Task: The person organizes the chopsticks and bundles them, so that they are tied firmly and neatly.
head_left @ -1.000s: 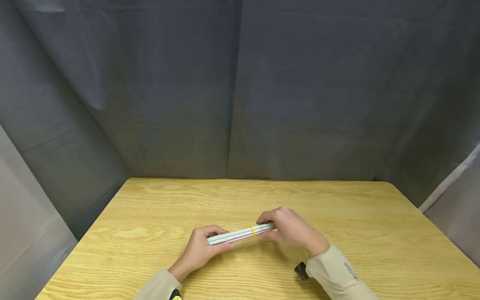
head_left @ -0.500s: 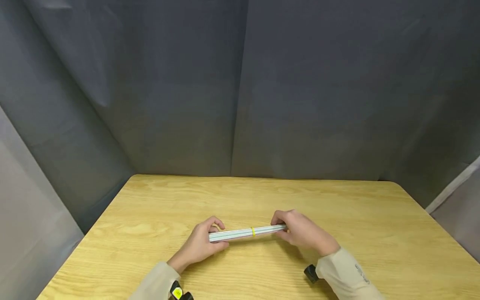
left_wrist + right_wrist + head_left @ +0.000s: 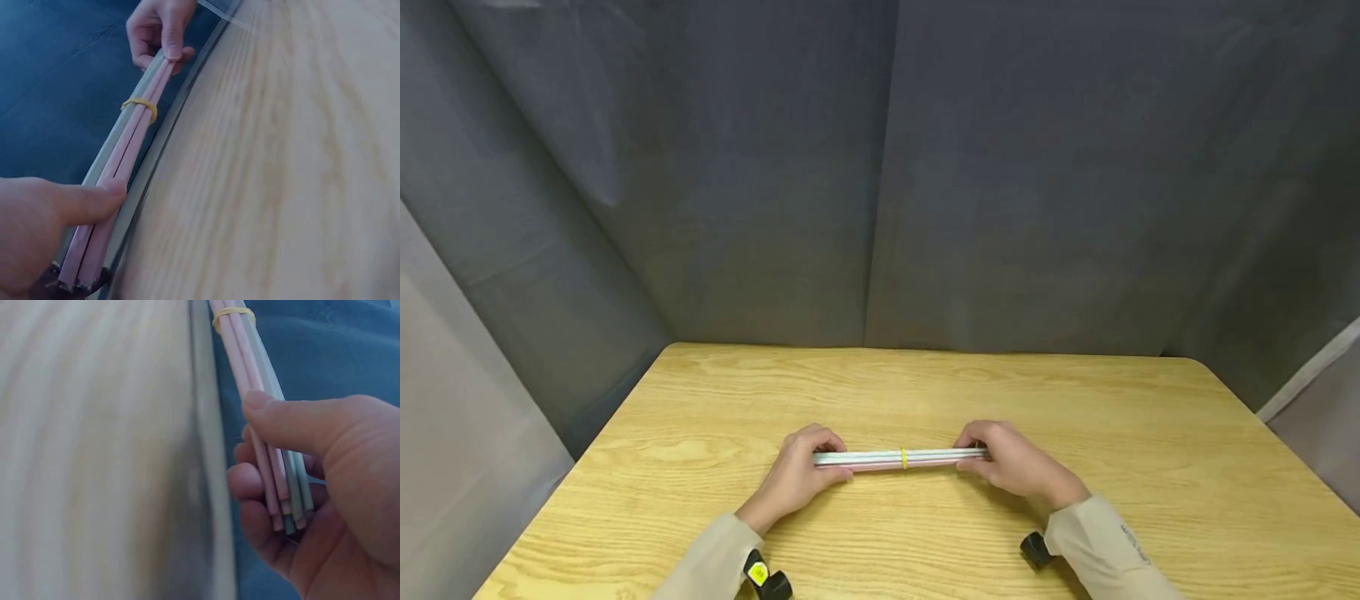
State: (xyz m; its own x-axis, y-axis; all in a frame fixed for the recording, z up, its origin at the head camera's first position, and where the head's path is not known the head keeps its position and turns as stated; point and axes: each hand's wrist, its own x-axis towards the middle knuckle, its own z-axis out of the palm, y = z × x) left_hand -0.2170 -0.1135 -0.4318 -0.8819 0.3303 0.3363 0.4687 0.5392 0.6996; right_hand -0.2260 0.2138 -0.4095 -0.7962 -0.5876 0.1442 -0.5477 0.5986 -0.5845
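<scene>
A bundle of pale green and pink chopsticks (image 3: 872, 458) is held level between both hands over the wooden table. Around its middle runs a yellow rubber band (image 3: 904, 457). My left hand (image 3: 797, 471) grips the left end, thumb (image 3: 94, 203) laid across the pink sticks in the left wrist view. The thinner right end is in my right hand (image 3: 1011, 462), pinched between thumb and curled fingers. In the right wrist view, the uneven tips (image 3: 289, 515) of several sticks poke out below that thumb, near the palm.
The wooden table (image 3: 880, 383) has rounded far corners. Dark grey curtains (image 3: 775, 208) hang behind it and at both sides. Each beige sleeve (image 3: 1097, 542) has a black device (image 3: 1036, 550) at the wrist.
My right hand has slid rightward to the far end of the chopsticks, baring more of them. The bundle has turned from slanted to nearly level, and its pink sticks face me more.
</scene>
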